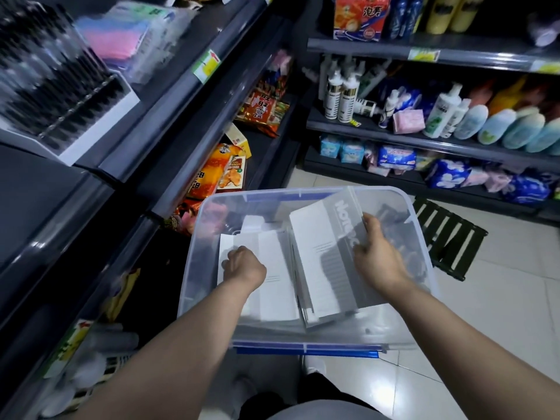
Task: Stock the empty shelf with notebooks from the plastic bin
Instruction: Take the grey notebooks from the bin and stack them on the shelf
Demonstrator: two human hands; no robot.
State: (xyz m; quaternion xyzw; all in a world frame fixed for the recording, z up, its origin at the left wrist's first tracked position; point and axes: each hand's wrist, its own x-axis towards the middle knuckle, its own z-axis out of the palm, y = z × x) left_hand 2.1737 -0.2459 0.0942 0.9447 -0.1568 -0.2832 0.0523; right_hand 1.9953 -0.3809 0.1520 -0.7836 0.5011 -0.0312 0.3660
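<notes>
1. Two hands are down in the plastic bin (306, 193), seen from the head camera, and the bin sits on the floor tiles (500, 313) just in front of the person's knees.
2. Left hand (244, 265): fingers curled over the near-left edge of a white notebook (274, 286) lying flat on the bin's bottom, which looks like a pinch on its edge.
3. Right hand (380, 257): thumb on top and fingers round the right edge of a tilted stack of grey-banded notebooks (321, 253), gripping it, with its far end raised against the bin wall.
4. Every notebook is in the bin for now; the dark bare shelf (39, 201) on the left, likely the target, holds none.
5. Risk one: the stack is thick and slick-covered, held by one edge only. Lift it like that and the lower books could fan out and slide back.
6. Risk two: both hands loaded at once, so a hurried swing left could clip the bin rim or the shelf lip.
7. Risk three: a folding stool (448, 237) stands near on the right, ready to catch a foot.
</notes>
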